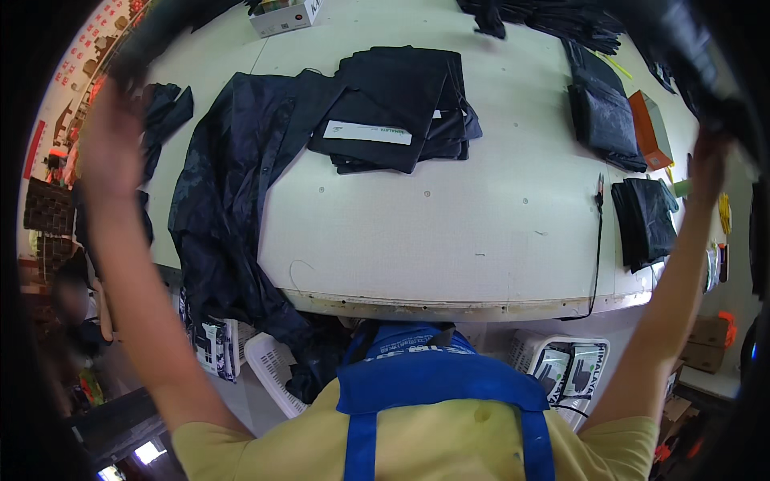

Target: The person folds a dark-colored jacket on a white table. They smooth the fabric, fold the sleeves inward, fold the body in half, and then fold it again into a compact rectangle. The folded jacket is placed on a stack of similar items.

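Left hand: the left hand (111,132) is raised high at the left rim, blurred, closed on the edge of a dark garment (160,24) that arcs overhead.
Right hand: the right hand (710,152) is raised at the right rim, fingers gripped on the other end of the same garment; the exact finger pose cannot be told through the blur.
Garment held: stretched between both hands along the top of the view, above the tabletop (449,232), touching nothing below.
Done so far: a folded stack (397,108) with a white label lies at the middle of the far tabletop; smaller folded dark pieces (605,120) and (646,220) lie along the right side.
Left to do: judging by the layout, the raised garment is not yet laid or folded, and an unfolded dark coat (228,200) hangs over the left front edge.
Open room: a wide bare patch lies between the stack and the near edge.
Edges: an orange box (648,132) sits just beside the right pieces; white baskets (269,369) stand below the front edge.
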The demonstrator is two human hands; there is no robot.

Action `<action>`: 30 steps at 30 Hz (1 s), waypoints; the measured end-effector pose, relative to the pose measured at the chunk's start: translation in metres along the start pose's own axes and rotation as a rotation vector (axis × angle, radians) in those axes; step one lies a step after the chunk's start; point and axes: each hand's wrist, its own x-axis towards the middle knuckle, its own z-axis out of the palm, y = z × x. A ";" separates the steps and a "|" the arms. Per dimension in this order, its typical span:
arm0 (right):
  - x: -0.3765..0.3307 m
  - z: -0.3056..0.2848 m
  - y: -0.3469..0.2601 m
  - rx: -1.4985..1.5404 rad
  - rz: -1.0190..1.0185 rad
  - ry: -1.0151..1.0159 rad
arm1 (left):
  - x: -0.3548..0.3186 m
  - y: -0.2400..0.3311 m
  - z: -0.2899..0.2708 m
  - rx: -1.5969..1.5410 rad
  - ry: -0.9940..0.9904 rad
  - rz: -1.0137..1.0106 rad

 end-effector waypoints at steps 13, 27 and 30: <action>-0.520 -0.118 0.170 0.538 1.147 0.178 | -0.244 -0.245 -0.151 0.664 0.198 -0.981; -0.464 -0.114 -0.004 1.202 1.635 0.447 | -0.344 -0.286 0.208 0.719 -1.217 -0.065; -0.357 0.050 -0.034 0.561 1.326 -0.146 | -0.351 -0.299 0.201 0.726 -1.151 -0.060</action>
